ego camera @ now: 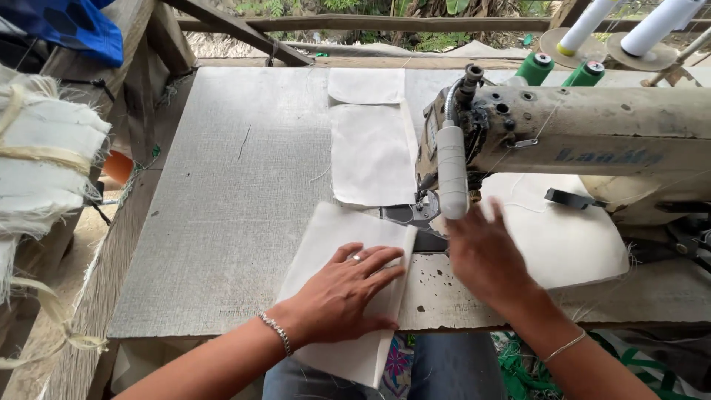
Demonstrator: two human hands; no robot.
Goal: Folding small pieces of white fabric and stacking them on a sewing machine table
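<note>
My left hand (346, 292) lies flat, fingers spread, on a folded white cloth piece (326, 244) that hangs over the table's front edge. A ring and a bracelet show on that hand. My right hand (485, 252) rests flat by the needle area of the worn cream sewing machine (578, 130), touching a second white cloth (570, 237) under the machine arm. The folded piece's far edge lies close to the presser foot (424, 201). Behind the foot lie sewn white pieces (370, 152) in a chain.
The grey table top (222, 207) stretches left. A tied bundle of white cloth (44, 163) sits at the far left. Green thread spools (535, 68) and white cones (585, 26) stand behind the machine. A wooden railing runs along the back.
</note>
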